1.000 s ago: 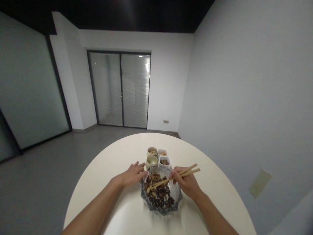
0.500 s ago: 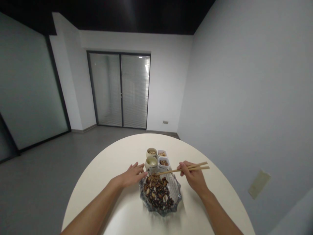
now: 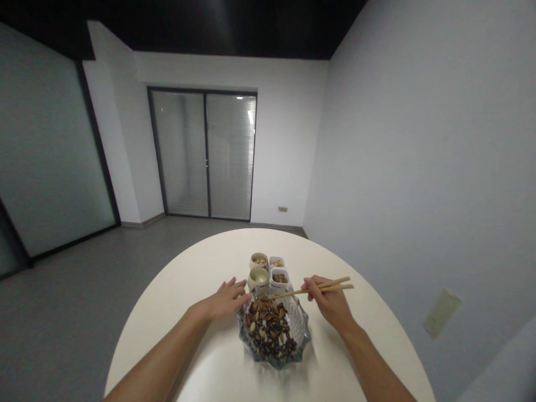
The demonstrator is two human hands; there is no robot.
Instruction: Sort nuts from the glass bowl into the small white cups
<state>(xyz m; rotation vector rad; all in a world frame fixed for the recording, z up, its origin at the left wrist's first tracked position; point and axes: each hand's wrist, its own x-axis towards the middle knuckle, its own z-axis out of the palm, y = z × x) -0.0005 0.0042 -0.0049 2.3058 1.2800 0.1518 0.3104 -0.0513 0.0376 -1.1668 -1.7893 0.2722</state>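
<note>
A scalloped glass bowl [image 3: 302, 335] full of mixed nuts and dark seeds stands on the round white table [image 3: 201, 268]. My left hand [image 3: 226, 298] lies flat with fingers spread against the bowl's left rim. My right hand [image 3: 327, 302] is closed round a pair of wooden chopsticks [image 3: 315, 288]. Their tips point left, over the bowl's far edge, just below a small white square dish [image 3: 280, 277] holding brown nuts. I cannot tell if the tips pinch anything.
Behind the bowl stand two round cream cups [image 3: 258, 277] and a second square dish [image 3: 277, 261], each with nuts. A white wall runs close on the right. Glass sliding doors [image 3: 205, 162] and grey floor lie beyond the table.
My right hand lifted the chopsticks out of the nut pile and swung them up and right; their tips now hover by the near square dish. The left hand stayed put.
</note>
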